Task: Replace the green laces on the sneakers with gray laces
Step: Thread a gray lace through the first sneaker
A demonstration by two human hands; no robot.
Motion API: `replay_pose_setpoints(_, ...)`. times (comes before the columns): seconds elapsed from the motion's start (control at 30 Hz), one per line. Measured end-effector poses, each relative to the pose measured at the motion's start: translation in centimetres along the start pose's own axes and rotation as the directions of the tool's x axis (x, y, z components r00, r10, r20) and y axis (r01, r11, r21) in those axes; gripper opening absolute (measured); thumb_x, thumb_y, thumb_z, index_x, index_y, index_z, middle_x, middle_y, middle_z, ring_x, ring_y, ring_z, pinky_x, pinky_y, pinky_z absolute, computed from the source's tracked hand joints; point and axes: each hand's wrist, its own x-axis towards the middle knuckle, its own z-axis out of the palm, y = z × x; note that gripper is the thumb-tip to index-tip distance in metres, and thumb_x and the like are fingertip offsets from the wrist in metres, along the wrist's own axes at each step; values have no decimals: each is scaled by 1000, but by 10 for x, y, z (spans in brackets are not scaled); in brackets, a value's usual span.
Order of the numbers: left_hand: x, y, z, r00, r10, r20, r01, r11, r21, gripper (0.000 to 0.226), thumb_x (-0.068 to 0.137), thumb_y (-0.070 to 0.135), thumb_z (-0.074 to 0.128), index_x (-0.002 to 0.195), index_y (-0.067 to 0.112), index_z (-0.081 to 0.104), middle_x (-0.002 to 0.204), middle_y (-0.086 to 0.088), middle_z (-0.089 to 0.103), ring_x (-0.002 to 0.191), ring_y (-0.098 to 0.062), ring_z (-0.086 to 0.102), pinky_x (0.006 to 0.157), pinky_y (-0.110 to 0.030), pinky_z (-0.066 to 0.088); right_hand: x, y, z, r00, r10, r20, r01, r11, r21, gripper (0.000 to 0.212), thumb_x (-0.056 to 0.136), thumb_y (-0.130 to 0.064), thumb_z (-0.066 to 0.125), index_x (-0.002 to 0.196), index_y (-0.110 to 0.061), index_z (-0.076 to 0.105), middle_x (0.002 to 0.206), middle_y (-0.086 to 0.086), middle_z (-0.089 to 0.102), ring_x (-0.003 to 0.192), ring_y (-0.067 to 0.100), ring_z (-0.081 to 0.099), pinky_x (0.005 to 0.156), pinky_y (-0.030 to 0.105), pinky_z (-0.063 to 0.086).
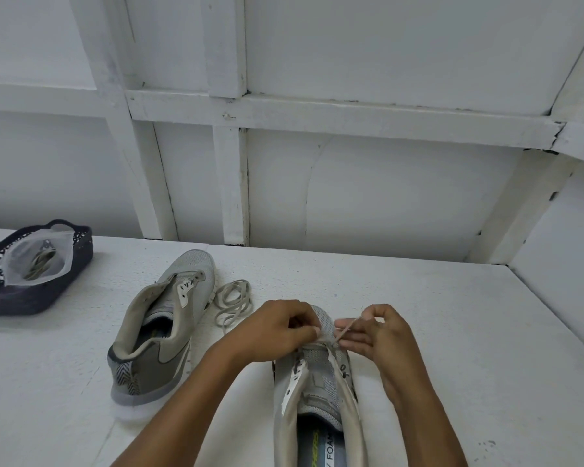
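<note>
Right in front of you, at the near edge of the white table (452, 332), the near sneaker (321, 375) stands with its toe pointing away and its open collar toward you, the printed insole showing inside. Its eyelets are bare along most of the tongue.

Your two hands meet at the far end of the lacing area. Your left hand (277, 328) lies over the toe with its fingers curled, thumb and forefinger pressed together on the upper's edge; whether it also has lace in that pinch you cannot tell. Your right hand (381, 335) pinches the gray lace (346, 327) between thumb and fingertips. The lace runs taut from the pinch down to the front eyelets on the shoe's right side.

Farther off and to the left, the second sneaker (169, 352) stands unlaced, toe away. Just beside its toe on the right a coiled lace (233, 301) lies in loose loops on the table, its tail reaching toward your left wrist.

At the far left sits a dark basket (21, 306) with a patterned lining. A clear plastic bag (21, 257) lies in it, holding something striped and greenish, too blurred to make out.

Behind the table rises a white panelled wall (385, 197).
</note>
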Motion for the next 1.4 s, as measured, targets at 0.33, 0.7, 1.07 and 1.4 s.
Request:
replay_pose_setpoints(0.33, 2, 6, -2, 995, -103, 11, 103, 994, -26, 23, 91, 10, 52, 96, 20, 73, 93, 4, 70, 86, -14, 64, 79, -31, 51, 11, 2, -10, 956, 24, 291, 138, 841, -524, 15, 95, -26, 62, 85, -16, 66, 62, -9, 54, 58, 8, 48, 63, 27, 44)
replay_pose_setpoints(0.7, 8, 5, -8, 994, -87, 73, 81, 994, 76, 24, 93, 17, 54, 107, 25, 72, 104, 8, 69, 91, -7, 62, 79, -23, 49, 16, -18, -16, 943, -14, 331, 118, 948, -295, 18, 99, -5, 53, 82, -7, 59, 89, -4, 74, 90, 15, 70, 88, 36, 56)
replay_pose_setpoints(1.07, 12, 4, -6, 989, -132, 72, 134, 991, -24, 28, 92, 11, 48, 97, 20, 75, 91, 15, 67, 91, -6, 62, 86, -28, 51, 21, -9, -15, 959, 35, 283, 124, 842, -525, 21, 93, -30, 66, 82, -14, 62, 56, -12, 50, 42, 1, 37, 46, 17, 32)
replay_pose_setpoints(1.4, 12, 4, -5, 988, -140, 70, 141, 990, -20, 28, 93, 11, 48, 98, 20, 73, 91, 12, 66, 85, -10, 62, 77, -28, 50, 19, -16, -9, 929, 43, 367, 15, 988, -155, 25, 103, -9, 44, 83, -1, 54, 95, 11, 76, 90, 28, 72, 81, 37, 53)
